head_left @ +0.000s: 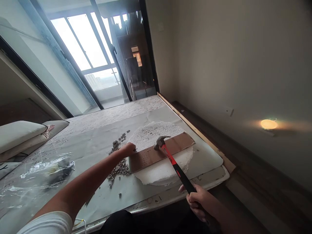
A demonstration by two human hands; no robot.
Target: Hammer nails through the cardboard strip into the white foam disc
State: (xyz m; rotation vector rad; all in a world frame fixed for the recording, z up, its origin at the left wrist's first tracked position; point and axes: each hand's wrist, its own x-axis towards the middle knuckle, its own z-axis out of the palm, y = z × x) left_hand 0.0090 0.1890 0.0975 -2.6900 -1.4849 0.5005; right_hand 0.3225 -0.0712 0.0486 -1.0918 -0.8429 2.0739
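Observation:
My right hand [201, 203] is wrapped round the black grip of a claw hammer [174, 162] with a red and black handle. The hammer's head rests on or just above a brown cardboard strip [168, 148], which has rows of small holes or dots near its left end. Beneath the strip is a white, rough-edged slab [162, 174], pitted on its far part. By the strip's far left corner, my left hand [128, 149] is closed; what its fingertips hold is too small to make out. Grey gravel [120, 167] lies loose beside and under my left forearm.
A pale sheet [97, 143] covers part of the patterned mattress [117, 112]. Clear plastic wrapping [52, 169] with something dark inside lies at left, near stacked pillows [21, 135]. A wooden edge [195, 125] runs along the right, before the wall. Glass doors stand behind.

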